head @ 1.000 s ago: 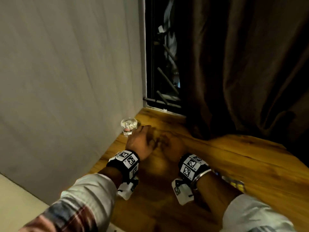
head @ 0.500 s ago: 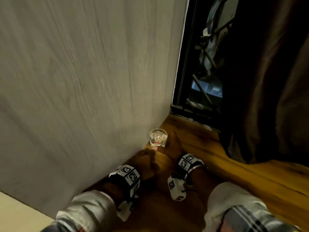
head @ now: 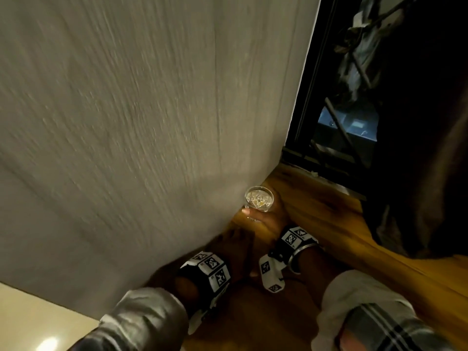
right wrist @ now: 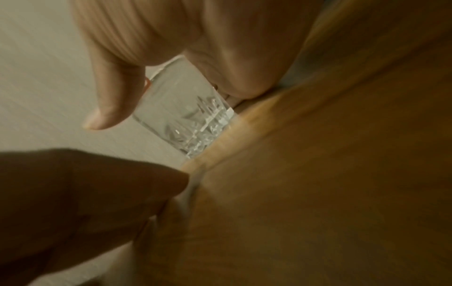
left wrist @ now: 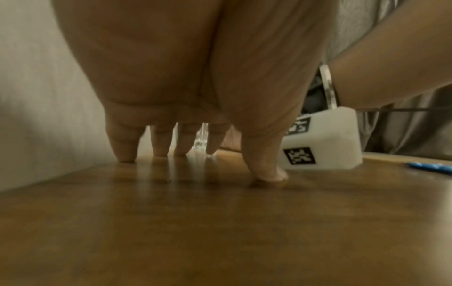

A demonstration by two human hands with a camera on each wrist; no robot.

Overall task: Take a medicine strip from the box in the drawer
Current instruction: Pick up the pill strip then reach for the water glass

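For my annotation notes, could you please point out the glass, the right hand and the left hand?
glass [head: 258, 198]: head view, on its cut-pattern rim area.
right hand [head: 272, 220]: head view, on the back of the hand.
left hand [left wrist: 195, 67]: left wrist view, on the palm.

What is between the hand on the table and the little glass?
Only bare wooden table, seen from the head view. The left hand rests on it, and the right hand holds the glass.

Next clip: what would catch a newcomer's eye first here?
The cut-glass tumbler in the corner where the wooden top meets the pale wall, gripped by the right hand. Beside it, the left hand rests spread, fingertips on the wood.
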